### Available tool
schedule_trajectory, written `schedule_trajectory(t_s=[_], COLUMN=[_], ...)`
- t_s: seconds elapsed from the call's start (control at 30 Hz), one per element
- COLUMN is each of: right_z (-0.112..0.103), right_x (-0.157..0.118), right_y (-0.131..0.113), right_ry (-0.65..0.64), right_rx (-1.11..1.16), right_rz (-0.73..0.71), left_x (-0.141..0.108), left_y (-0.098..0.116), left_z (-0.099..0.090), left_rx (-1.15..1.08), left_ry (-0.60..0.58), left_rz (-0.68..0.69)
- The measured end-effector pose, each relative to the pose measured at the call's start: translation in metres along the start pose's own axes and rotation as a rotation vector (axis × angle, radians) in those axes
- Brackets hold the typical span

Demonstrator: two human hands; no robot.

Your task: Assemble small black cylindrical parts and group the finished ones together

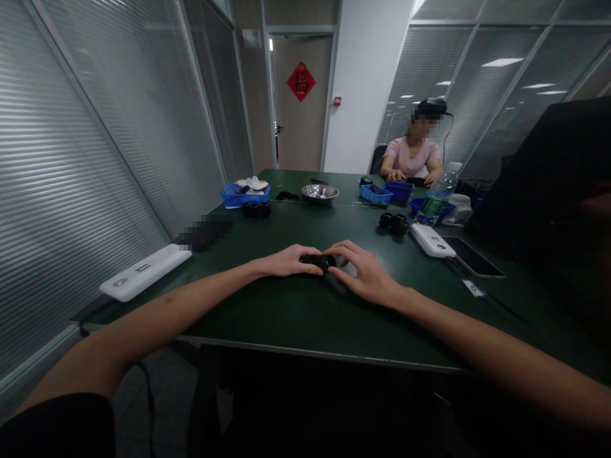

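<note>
at the near bench (267, 315), left hand (292, 259) and right hand (360, 273) grip a black part (325, 261), apparently adjusting it; next move likely needs a steady left hold.

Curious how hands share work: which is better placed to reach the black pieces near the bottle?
Likely the right hand: it is nearer the black pieces; the left hand is farther away.
</note>
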State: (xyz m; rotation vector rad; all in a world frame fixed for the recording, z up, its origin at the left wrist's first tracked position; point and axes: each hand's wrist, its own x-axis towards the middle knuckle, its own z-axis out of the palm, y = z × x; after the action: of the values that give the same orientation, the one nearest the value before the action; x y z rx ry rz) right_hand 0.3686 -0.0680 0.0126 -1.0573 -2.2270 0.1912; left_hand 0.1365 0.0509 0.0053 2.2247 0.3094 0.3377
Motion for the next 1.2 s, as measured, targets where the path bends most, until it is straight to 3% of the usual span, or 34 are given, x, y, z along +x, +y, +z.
schedule_trajectory(t_s=[0.13,0.33,0.53,0.7,0.9,1.1,1.2], right_z=[0.0008,-0.001,-0.0026,-0.0001,-0.0023,-0.0003,-0.0007], right_x=[0.0,0.0011,0.0012,0.0001,0.0008,0.0009,0.0013], right_y=[-0.0007,-0.0029,-0.0019,0.0012,-0.001,-0.001,-0.0006], right_ry=[0.015,0.017,-0.014,0.027,-0.013,0.031,0.004], right_rx=[0.006,0.001,0.038,0.004,0.015,-0.004,0.003], right_rz=[-0.054,0.076,-0.024,0.059,-0.05,0.051,0.002], left_x=[0.0009,0.0009,0.0006,0.0009,0.0003,0.0008,0.0012], left_y=[-0.003,-0.0036,-0.0012,0.0008,-0.0004,0.0002,-0.0024], left_z=[0.0003,-0.0001,0.0003,0.001,0.0004,0.0007,0.001], left_rx=[0.012,0.017,-0.01,0.007,0.004,0.006,0.019], left_ry=[0.01,-0.007,0.006,-0.005,0.009,-0.006,0.006], left_rz=[0.0,0.001,0.015,-0.008,0.006,0.012,0.006])
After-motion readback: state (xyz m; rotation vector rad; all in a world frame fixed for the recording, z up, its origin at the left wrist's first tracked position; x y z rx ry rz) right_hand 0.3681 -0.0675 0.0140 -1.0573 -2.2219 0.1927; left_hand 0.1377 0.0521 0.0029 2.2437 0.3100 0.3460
